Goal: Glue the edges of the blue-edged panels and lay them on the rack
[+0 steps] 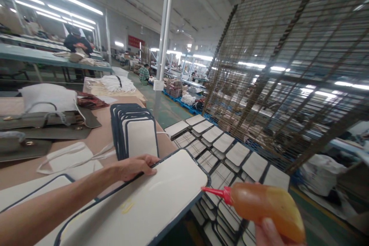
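Note:
My left hand [141,167] grips the far edge of a large cream panel [161,190] with rounded corners and a dark blue border. The thumb lies on its face and the fingers go behind. Yellow marks [127,206] show on the panel's surface. In my right hand [269,230] is a squeeze bottle [265,203] of amber liquid, lying nearly level. Its red nozzle [211,191] points left at the panel's right border; whether the tip touches cannot be told. The border near the corner looks wet and shiny. Only part of my right hand shows.
Similar smaller panels stand stacked upright [141,134] on the brown table [100,117]. Right of it, a wire rack [210,157] carries rows of panels, with a raised mesh frame [276,57] behind. Grey bag pieces [43,123] lie left. Beyond a pole [163,34], people work.

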The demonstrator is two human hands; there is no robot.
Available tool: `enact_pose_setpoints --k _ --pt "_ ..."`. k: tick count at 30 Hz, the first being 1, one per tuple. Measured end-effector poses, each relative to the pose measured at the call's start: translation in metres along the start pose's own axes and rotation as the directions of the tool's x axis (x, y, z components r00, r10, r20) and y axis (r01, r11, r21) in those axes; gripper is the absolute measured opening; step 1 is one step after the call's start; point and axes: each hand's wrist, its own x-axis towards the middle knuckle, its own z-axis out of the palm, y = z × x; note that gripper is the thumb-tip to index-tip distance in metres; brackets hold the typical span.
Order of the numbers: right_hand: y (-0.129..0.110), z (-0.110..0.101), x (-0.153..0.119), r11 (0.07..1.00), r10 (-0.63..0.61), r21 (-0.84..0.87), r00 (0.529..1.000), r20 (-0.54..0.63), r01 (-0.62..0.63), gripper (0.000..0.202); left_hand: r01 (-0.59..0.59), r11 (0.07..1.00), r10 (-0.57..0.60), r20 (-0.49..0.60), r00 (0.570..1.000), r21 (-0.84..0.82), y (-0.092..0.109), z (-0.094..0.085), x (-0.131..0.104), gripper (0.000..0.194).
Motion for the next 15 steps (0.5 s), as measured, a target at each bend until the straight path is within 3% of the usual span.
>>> enact_pose_setpoints --k 7,12,15 --pt "0.011 0.013 0.001 0.997 -0.065 0.040 0.998 -0.027 0.066 0.086 0.015 0.999 -0.017 -0.057 0.998 -0.038 -0.003 -0.004 -0.002 0.030" --pt "0.015 0.009 0.006 0.996 -0.091 -0.014 0.991 0.100 0.093 0.081 0.010 0.997 -0.015 -0.077 0.997 -0.070 -0.008 -0.011 -0.001 0.033" --pt "0.016 0.015 0.003 0.994 -0.109 0.006 0.988 0.105 0.109 0.087 0.011 0.995 -0.023 -0.128 0.991 -0.096 -0.010 -0.014 -0.001 0.033"
